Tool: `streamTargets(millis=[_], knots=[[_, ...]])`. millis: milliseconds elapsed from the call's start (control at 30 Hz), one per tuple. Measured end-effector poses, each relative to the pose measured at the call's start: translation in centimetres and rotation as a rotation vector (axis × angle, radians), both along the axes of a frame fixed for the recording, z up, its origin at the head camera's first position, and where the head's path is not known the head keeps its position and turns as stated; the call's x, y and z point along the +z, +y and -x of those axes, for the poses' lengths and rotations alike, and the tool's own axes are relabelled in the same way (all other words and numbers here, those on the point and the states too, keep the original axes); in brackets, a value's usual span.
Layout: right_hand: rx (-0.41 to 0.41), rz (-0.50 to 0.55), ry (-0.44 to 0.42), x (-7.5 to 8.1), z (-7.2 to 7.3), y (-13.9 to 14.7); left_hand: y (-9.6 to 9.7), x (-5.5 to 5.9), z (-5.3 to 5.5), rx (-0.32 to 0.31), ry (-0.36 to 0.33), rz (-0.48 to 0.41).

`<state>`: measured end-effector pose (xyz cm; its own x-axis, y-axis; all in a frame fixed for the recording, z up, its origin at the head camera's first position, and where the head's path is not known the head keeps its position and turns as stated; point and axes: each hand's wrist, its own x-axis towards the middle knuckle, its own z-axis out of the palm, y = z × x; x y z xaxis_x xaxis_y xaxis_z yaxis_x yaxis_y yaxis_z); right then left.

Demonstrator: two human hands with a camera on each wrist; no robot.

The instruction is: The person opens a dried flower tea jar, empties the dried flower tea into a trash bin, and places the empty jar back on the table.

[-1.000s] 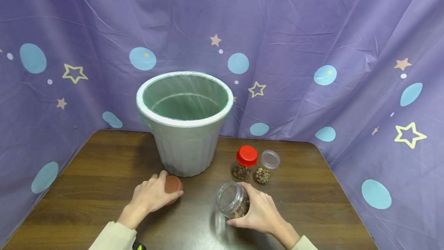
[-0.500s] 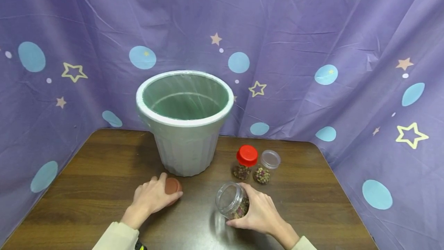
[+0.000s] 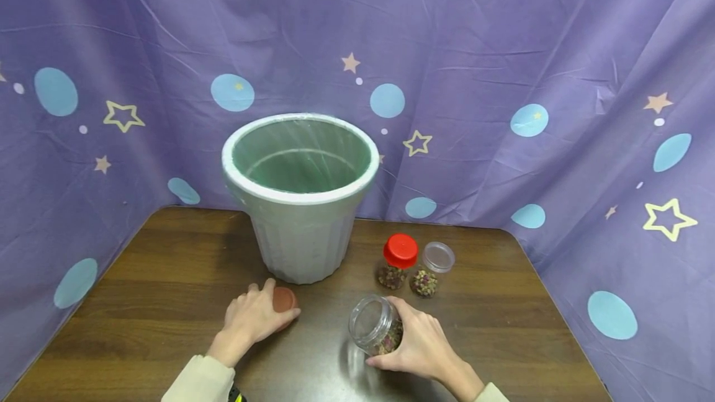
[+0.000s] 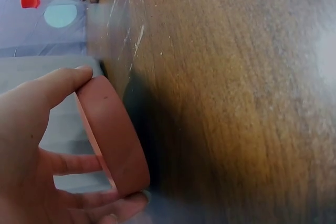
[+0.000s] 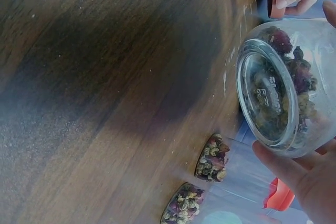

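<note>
In the head view my left hand [image 3: 248, 315] grips a reddish-brown round lid [image 3: 284, 307] by its rim, in front of the bucket. Its side wall shows in the left wrist view, where the lid [image 4: 116, 137] is close to the tabletop; whether it touches cannot be told. My right hand [image 3: 421, 343] holds a clear, lidless jar [image 3: 370, 320] with dried flower buds inside, mouth tilted to the left. From the right wrist, the jar's embossed base [image 5: 268, 97] shows raised off the wood, with buds gathered along its lower side.
A large grey-green plastic bucket [image 3: 301, 228] stands behind the lid. Right of it are a red-capped jar [image 3: 401, 252] and a clear-capped jar [image 3: 438, 258], both partly filled with dried buds. A purple patterned curtain [image 3: 463, 67] hangs behind the wooden table [image 3: 491, 327].
The view has shifted slightly. My left hand and the lid sit a little further right in the picture. The right hand keeps the jar tilted nearly as before.
</note>
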<state>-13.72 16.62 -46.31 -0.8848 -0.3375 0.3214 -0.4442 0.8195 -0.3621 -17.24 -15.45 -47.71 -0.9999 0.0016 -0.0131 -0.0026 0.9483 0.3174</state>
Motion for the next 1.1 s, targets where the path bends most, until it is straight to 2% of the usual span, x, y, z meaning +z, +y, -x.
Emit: streamTargets(millis=[267, 900, 1100], knots=[[-0.002, -0.003, 0.005, 0.0, 0.0, 0.0, 0.2, -0.1, 0.0, 0.028, -0.019, -0.038], [-0.006, -0.001, 0.004, -0.1, -0.1, 0.1, 1.0, 0.3, 0.0, 0.032, -0.033, 0.042], [-0.008, -0.002, 0.009, 0.0, -0.1, 0.1, 1.2, 0.0, -0.2, 0.026, -0.015, 0.06]])
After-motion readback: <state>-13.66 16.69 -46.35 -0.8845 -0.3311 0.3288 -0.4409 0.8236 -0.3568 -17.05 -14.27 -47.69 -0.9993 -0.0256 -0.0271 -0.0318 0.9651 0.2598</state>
